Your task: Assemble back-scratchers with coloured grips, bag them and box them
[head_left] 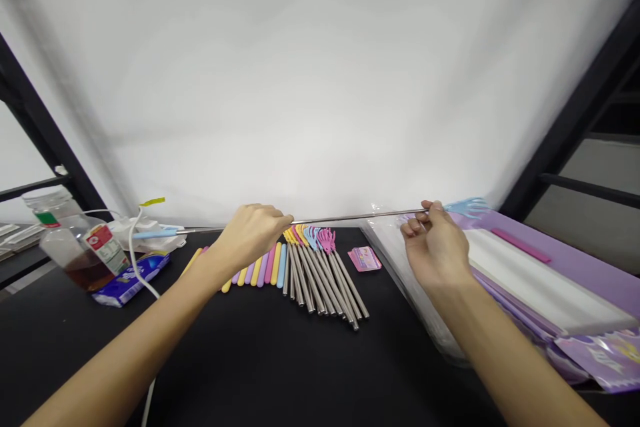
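Observation:
My left hand [253, 235] and my right hand [436, 247] both grip one extended telescopic back scratcher [357, 217], held level above the black table [260, 360]. Its thin metal rod runs from a light blue handle [155, 233] at the left to a light blue claw head [467, 207] at the right. My left hand pinches the rod near its middle. My right hand pinches it just behind the claw. Below lies a row of several collapsed back scratchers [320, 273] with pastel claws, beside several pastel handle grips [260, 270].
A clear bottle of brown liquid [75, 240], a blue tissue pack [131, 280] and a white cable [137, 260] lie at the left. A small pink packet [365, 259] sits mid-table. Clear bags [400, 247] and purple packaging cards [550, 280] are stacked at the right. Black frame bars stand on both sides.

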Available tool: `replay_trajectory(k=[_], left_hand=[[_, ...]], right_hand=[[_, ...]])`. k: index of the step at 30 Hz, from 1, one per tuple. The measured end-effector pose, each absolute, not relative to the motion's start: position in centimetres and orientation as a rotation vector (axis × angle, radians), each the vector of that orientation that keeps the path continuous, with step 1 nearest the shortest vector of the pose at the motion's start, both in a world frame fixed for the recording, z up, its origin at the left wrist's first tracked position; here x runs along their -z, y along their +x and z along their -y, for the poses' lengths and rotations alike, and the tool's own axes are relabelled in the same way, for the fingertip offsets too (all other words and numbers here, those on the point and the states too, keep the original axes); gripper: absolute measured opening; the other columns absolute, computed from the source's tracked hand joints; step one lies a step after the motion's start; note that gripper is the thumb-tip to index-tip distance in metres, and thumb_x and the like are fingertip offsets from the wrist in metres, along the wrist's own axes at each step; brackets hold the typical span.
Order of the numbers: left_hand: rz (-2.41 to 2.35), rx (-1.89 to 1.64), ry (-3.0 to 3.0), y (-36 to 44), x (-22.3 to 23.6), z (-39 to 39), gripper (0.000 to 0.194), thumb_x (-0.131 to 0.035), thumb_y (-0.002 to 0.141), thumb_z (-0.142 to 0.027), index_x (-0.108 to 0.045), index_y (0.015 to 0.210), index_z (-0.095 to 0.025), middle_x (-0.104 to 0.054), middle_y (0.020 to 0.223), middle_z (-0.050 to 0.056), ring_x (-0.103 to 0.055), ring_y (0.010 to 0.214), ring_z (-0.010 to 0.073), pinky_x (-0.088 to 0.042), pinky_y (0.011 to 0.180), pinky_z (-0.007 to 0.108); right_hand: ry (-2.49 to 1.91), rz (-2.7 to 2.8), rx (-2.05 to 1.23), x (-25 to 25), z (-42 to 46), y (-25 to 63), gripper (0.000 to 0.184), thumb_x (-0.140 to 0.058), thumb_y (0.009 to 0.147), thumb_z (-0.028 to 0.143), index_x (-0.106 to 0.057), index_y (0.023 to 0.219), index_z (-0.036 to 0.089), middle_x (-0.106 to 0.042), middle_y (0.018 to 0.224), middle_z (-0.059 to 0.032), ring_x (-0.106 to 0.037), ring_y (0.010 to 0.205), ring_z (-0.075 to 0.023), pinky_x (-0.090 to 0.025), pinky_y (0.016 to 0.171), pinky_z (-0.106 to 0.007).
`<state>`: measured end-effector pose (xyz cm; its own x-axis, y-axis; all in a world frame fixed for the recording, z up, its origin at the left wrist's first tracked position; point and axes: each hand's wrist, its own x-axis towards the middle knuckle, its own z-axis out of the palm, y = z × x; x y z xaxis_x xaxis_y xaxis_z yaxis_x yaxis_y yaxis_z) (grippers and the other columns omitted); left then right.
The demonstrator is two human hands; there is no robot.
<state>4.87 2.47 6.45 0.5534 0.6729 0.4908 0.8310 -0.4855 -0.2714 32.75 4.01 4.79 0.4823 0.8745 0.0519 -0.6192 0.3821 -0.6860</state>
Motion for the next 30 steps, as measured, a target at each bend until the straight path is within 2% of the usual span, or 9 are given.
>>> replay_trajectory(k=[6,10,13,15,18,22,25,27,30], left_hand=[[1.011,0.401,-2.253,6.5,-6.2,-1.5,0.027,-0.039,0.099,-0.019,-0.065,0.103,-0.018,-0.064,0.068,0.001,-0.059,0.065,0.0137,-0.041,0.065,0.028],[0.983,0.458,-2.238,4.8,-5.5,-2.1,0.029,-0.04,0.101,-0.036,-0.062,0.114,-0.022,-0.064,0.066,-0.001,-0.059,0.062,0.0129,-0.036,0.058,0.026],[0.995,0.429,-2.2,3.0,-5.5,-2.8,0.032,-0.037,0.102,-0.038,-0.064,0.098,-0.02,-0.061,0.063,-0.001,-0.055,0.057,0.0119,-0.03,0.053,0.025],[0.99,0.414,-2.166,3.0,-5.6,-2.8,0.036,-0.036,0.102,-0.036,-0.062,0.086,-0.018,-0.058,0.06,0.0,-0.052,0.054,0.0116,-0.027,0.052,0.026],[0.95,0.471,-2.152,5.1,-5.4,-2.1,0.037,-0.036,0.102,-0.035,-0.061,0.082,-0.018,-0.056,0.059,-0.001,-0.051,0.053,0.0113,-0.026,0.053,0.026],[0.953,0.538,-2.213,7.7,-4.9,-1.5,0.036,-0.034,0.103,-0.037,-0.061,0.088,-0.019,-0.058,0.061,-0.002,-0.053,0.054,0.0116,-0.027,0.053,0.027],[1.051,0.521,-2.232,7.1,-4.8,-2.0,0.037,-0.034,0.102,-0.044,-0.062,0.097,-0.021,-0.062,0.068,-0.002,-0.056,0.057,0.0121,-0.027,0.053,0.026],[1.092,0.46,-2.232,5.8,-4.8,-2.5,0.038,-0.034,0.102,-0.044,-0.063,0.097,-0.02,-0.063,0.075,0.0,-0.056,0.058,0.0121,-0.028,0.053,0.026],[1.109,0.368,-2.242,4.2,-4.8,-2.9,0.038,-0.033,0.102,-0.04,-0.062,0.093,-0.018,-0.061,0.081,0.001,-0.056,0.059,0.0115,-0.031,0.054,0.025]], right_hand=[[-0.632,0.618,-1.116,-3.7,-2.8,29.6,0.02,-0.077,0.078,0.031,-0.063,0.077,0.017,-0.05,0.072,0.0026,-0.045,0.057,-0.0055,-0.042,0.048,-0.015],[-0.601,0.509,-1.072,-4.4,-3.2,30.9,0.014,-0.067,0.086,0.019,-0.063,0.073,0.014,-0.052,0.076,0.0009,-0.044,0.056,-0.0039,-0.042,0.048,-0.014],[-0.596,0.402,-0.997,-5.1,-3.7,32.3,0.021,-0.057,0.092,0.016,-0.061,0.071,0.015,-0.049,0.072,0.0019,-0.045,0.055,-0.0044,-0.043,0.048,-0.014],[-0.578,0.434,-1.008,-5.0,-3.5,32.1,0.02,-0.059,0.091,0.016,-0.061,0.071,0.015,-0.051,0.073,0.0018,-0.047,0.057,-0.0052,-0.044,0.05,-0.015],[-0.55,0.564,-1.105,-4.4,-2.6,29.8,0.014,-0.074,0.08,0.022,-0.065,0.072,0.015,-0.054,0.075,0.0011,-0.051,0.062,-0.0064,-0.047,0.052,-0.016],[-0.554,0.707,-1.233,-3.7,-1.6,27.5,0.022,-0.085,0.067,0.027,-0.069,0.074,0.014,-0.061,0.085,-0.0022,-0.053,0.067,-0.0078,-0.049,0.056,-0.017],[-0.568,0.623,-1.186,-3.9,-2.1,28.6,0.015,-0.08,0.072,0.02,-0.068,0.074,0.012,-0.061,0.088,-0.0027,-0.052,0.067,-0.0068,-0.048,0.055,-0.016],[-0.608,0.522,-1.152,-4.3,-2.7,30.0,0.01,-0.075,0.076,0.015,-0.065,0.074,0.013,-0.058,0.081,-0.0006,-0.051,0.065,-0.0069,-0.046,0.052,-0.016],[-0.671,0.453,-1.14,-4.8,-3.1,31.5,0.015,-0.072,0.08,0.019,-0.059,0.073,0.015,-0.051,0.074,0.0023,-0.049,0.059,-0.0078,-0.042,0.046,-0.018]])
